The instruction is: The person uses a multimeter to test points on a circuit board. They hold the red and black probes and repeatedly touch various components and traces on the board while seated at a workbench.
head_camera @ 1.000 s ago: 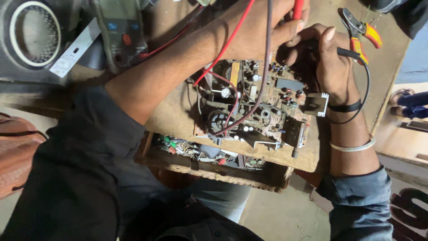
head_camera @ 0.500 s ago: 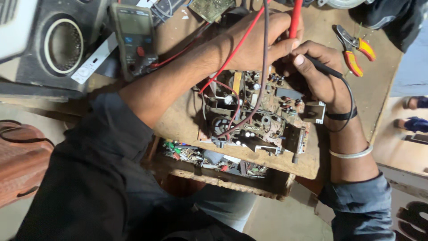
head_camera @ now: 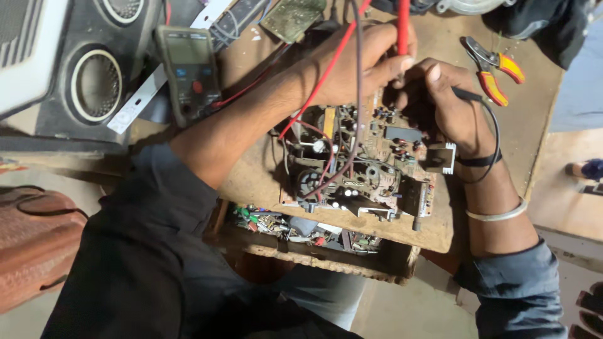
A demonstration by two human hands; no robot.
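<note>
Left hand closed around red probe, tip held down at the far edge of circuit board. Right hand pinched on black probe, fingertips just beside the left hand's, over the same board edge. Board flat on wooden counter, red and dark leads trailing across it. Multimeter well off to the left, near a speaker. Red-and-yellow pliers lying beyond the right hand. Open drawer of small parts just under the counter's near edge.
</note>
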